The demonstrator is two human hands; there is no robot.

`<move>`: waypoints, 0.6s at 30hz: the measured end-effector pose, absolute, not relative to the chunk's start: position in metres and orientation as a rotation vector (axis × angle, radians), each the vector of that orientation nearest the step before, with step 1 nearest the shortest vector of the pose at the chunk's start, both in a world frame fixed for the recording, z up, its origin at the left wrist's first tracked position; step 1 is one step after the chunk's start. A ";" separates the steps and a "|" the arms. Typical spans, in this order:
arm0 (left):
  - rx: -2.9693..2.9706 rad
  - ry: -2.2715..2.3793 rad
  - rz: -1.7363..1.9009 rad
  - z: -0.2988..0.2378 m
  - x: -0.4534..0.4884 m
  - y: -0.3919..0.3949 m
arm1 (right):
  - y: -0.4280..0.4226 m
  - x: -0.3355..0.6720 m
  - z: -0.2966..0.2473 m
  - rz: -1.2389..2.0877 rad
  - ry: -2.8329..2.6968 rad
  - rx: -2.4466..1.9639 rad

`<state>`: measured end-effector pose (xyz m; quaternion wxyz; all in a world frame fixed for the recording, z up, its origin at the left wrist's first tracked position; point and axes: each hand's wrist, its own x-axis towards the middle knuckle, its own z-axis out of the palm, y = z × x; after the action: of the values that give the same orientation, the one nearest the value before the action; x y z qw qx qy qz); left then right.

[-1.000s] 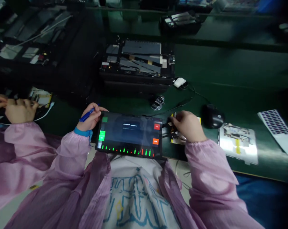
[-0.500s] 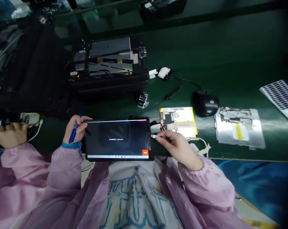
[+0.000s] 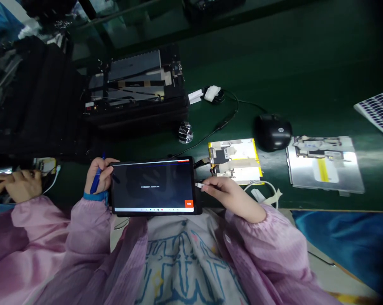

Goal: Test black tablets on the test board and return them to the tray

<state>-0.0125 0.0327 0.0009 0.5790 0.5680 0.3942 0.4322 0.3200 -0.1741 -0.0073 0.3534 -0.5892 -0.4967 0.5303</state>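
In the head view a black tablet is tilted up in front of my body, its screen lit with a small line of text and a red button in the lower right corner. My left hand grips its left edge, a blue pen tucked among the fingers. At the right edge, my right hand pinches the white plug of a cable, its tip right by the tablet's side. Whether the tip is inside the port I cannot tell. Just beyond lies a circuit board assembly with yellow edges.
A black mouse and a silver metal panel with a board lie to the right. Behind the tablet stand a stack of black device parts and a small shiny metal object. Another person's hands are at the left.
The camera view has shifted slightly, so the bench items sit a little differently. Both hands keep the same holds on the tablet, the pen and the cable plug.
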 end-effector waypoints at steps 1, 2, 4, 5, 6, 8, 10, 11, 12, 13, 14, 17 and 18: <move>1.323 0.926 1.011 0.001 -0.013 0.033 | -0.173 0.321 -0.008 1.380 -1.300 -1.513; 1.317 0.935 1.012 0.000 -0.013 0.032 | -0.173 0.321 -0.009 1.383 -1.314 -1.508; 1.305 0.958 1.007 0.000 -0.012 0.031 | -0.172 0.320 -0.010 1.363 -1.337 -1.521; 1.301 0.962 1.011 0.000 -0.012 0.031 | -0.173 0.319 -0.010 1.343 -1.344 -1.544; 1.299 0.962 1.017 0.000 -0.012 0.030 | -0.173 0.316 -0.010 1.318 -1.345 -1.577; 1.296 0.959 1.017 -0.001 -0.012 0.030 | -0.175 0.310 -0.009 1.260 -1.322 -1.655; 1.303 0.945 1.006 -0.002 -0.013 0.031 | -0.178 0.302 -0.007 1.199 -1.273 -1.729; 1.310 0.937 0.998 -0.003 -0.013 0.031 | -0.179 0.299 -0.007 1.173 -1.248 -1.754; 1.318 0.929 0.991 -0.004 -0.013 0.032 | -0.180 0.297 -0.006 1.155 -1.229 -1.767; 1.324 0.921 0.989 -0.004 -0.014 0.032 | -0.181 0.296 -0.006 1.149 -1.219 -1.770; 1.325 0.920 0.990 -0.005 -0.014 0.033 | -0.181 0.295 -0.006 1.152 -1.215 -1.764; 1.314 0.940 0.990 -0.005 -0.013 0.032 | -0.181 0.295 -0.008 1.235 -1.194 -1.702; 1.308 0.945 0.991 -0.005 -0.013 0.031 | -0.180 0.295 -0.008 1.270 -1.159 -1.686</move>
<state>-0.0128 0.0313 -0.0046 0.5841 0.5607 0.4051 0.4246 0.2947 -0.1804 -0.0084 0.3585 -0.6535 -0.4495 0.4923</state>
